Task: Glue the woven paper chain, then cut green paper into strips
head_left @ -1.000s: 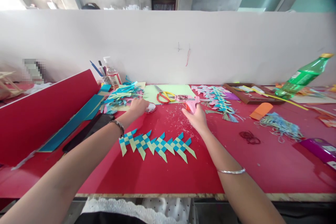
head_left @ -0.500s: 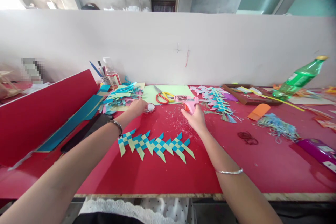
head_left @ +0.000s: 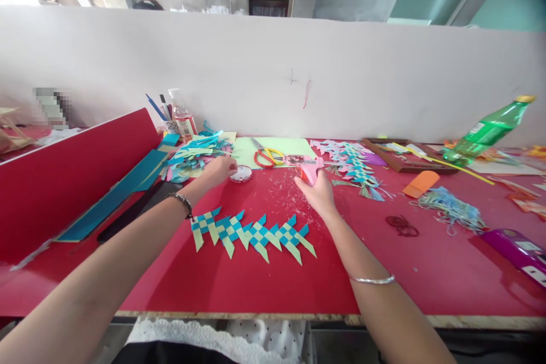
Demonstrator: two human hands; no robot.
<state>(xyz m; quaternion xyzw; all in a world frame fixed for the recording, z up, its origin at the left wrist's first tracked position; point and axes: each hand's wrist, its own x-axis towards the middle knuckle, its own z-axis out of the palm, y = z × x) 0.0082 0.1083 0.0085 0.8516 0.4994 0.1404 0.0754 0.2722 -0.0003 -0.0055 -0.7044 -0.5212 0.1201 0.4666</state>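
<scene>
My right hand [head_left: 319, 192] is wrapped round the handle of a pink glue gun [head_left: 313, 167], whose front part points left toward the scissors [head_left: 269, 157] with red and yellow handles. My left hand [head_left: 217, 171] is beside a small round white dish [head_left: 241, 174], just left of its rim. Its fingers are bent together; whatever they may hold is hidden. Below both hands, a row of joined blue and pale-yellow woven paper pieces [head_left: 259, 234] lies across the red tabletop. Left of the dish is a heap of blue, yellow and pink paper strips [head_left: 200, 151].
A finished-looking woven paper string with tassels [head_left: 358, 164] lies right of the glue gun. Farther right are a wooden tray [head_left: 398, 164], a tilted green bottle [head_left: 490, 131], blue yarn [head_left: 452, 207] and a purple device [head_left: 518, 253]. A bottle with a pump [head_left: 184, 122] stands back left.
My left hand has drawn back a little to the left, away from the white dish, which now shows more fully. My right hand and the glue gun have hardly moved.
</scene>
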